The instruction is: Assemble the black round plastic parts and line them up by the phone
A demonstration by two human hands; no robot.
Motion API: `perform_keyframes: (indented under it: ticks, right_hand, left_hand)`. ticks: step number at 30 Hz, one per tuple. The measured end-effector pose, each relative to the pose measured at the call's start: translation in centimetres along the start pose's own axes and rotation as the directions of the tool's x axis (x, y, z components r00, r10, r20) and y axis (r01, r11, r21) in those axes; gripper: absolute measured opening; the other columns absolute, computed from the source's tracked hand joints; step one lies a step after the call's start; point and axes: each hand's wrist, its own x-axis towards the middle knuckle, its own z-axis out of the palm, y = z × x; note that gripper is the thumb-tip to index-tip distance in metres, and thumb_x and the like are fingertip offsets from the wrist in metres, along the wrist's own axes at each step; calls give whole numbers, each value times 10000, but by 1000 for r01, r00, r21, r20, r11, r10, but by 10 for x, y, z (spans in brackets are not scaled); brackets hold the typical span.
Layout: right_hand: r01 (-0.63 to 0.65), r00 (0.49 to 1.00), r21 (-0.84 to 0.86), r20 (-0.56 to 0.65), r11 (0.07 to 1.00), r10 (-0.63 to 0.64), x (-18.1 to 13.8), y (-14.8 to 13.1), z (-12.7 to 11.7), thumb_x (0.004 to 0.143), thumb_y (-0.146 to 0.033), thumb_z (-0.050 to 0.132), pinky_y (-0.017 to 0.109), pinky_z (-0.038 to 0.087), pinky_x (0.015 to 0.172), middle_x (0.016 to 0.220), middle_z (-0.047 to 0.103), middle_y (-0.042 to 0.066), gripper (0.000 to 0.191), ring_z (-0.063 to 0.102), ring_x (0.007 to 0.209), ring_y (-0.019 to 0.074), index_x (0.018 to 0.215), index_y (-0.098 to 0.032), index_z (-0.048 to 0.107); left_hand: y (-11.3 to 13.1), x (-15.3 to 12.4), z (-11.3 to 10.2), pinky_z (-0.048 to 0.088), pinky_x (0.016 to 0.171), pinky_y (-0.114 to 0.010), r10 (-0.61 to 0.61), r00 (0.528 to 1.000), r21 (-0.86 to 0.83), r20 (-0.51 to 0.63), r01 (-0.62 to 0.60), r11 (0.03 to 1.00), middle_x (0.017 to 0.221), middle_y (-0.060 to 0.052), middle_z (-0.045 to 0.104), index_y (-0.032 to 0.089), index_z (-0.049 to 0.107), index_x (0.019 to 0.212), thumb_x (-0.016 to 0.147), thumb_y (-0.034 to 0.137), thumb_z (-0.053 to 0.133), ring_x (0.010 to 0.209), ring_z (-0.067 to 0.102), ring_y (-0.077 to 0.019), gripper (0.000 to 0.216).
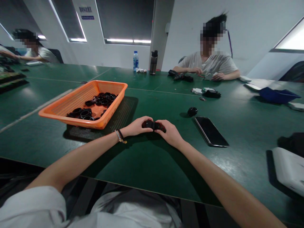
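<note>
My left hand (138, 126) and my right hand (169, 132) meet in front of me, just above the green table (142, 158). Between them is a small black plastic part (154, 125), its ends covered by my fingers. The fingers of both hands are closed around it, one hand at either end. I cannot tell whether it is one piece or two pieces joined. To the right and a little farther off lies a round black part (192, 111). An orange basket (99, 123) stands to the left, holding several black ring-shaped parts (104, 99).
A phone (212, 132) lies right of my hands. A white device (288, 169) sits at the right edge, a blue tray (277, 95) beyond it. A water bottle (135, 61) and a dark flask (153, 62) stand at the far side. Two people sit across the table.
</note>
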Motion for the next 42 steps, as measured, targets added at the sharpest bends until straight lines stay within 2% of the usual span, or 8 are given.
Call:
perform_keyframes:
  ticks: [29, 42]
  right_hand:
    - [-53, 998, -40, 41, 998, 54, 0, -3, 0, 793, -198, 546, 326, 443, 718, 881, 612, 60, 192, 554, 795, 174, 981, -168, 566]
    - [-81, 995, -17, 63, 997, 82, 0, -7, -2, 794, -191, 539, 327, 445, 719, 904, 611, 69, 209, 552, 795, 171, 999, -153, 558]
  left_hand:
    - [0, 0, -1, 435, 776, -295, 5, 1000, 25, 7, -6, 1000, 993, -73, 572, 135, 522, 1040, 721, 305, 629, 877, 542, -178, 377]
    - [1, -1, 1, 439, 752, -279, -2, 999, -7, -32, 1, 1000, 968, -53, 574, 153, 530, 1027, 699, 335, 645, 855, 544, -168, 393]
